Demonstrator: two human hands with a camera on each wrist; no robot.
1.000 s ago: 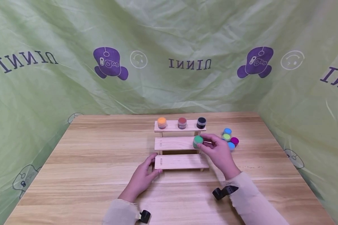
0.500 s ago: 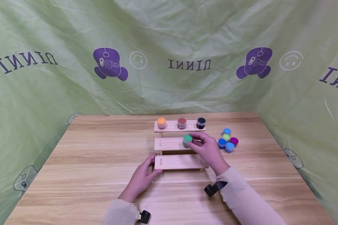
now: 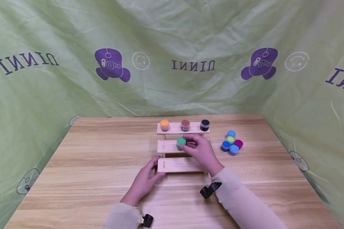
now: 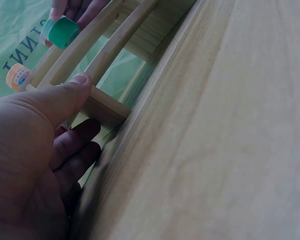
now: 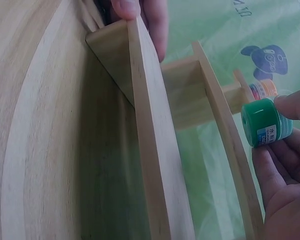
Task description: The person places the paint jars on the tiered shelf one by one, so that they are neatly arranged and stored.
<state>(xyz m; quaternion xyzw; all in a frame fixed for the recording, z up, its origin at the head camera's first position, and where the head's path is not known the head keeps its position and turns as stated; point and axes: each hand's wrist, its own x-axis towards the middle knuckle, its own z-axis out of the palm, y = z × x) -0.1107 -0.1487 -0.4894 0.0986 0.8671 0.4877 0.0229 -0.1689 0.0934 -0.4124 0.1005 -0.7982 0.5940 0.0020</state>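
Note:
A three-step wooden rack stands on the table. My right hand pinches a green-lidded jar between thumb and fingers at the middle step; the right wrist view shows the green jar tilted, with a label on its side. At the rack's lower left end, my left hand holds the bottom step, its thumb at the front edge, as the left wrist view also shows with the hand around the step's end. On the top step sit an orange jar, a red-brown jar and a black jar.
Right of the rack, several jars stand clustered on the table: a dark blue jar, a light blue jar, a purple jar, a yellow-green jar and another blue one. A green curtain hangs behind and beside the table.
My right hand has moved left along the middle step with the green jar, uncovering the dark blue jar in the cluster. The left hand has stayed at the rack's left end.

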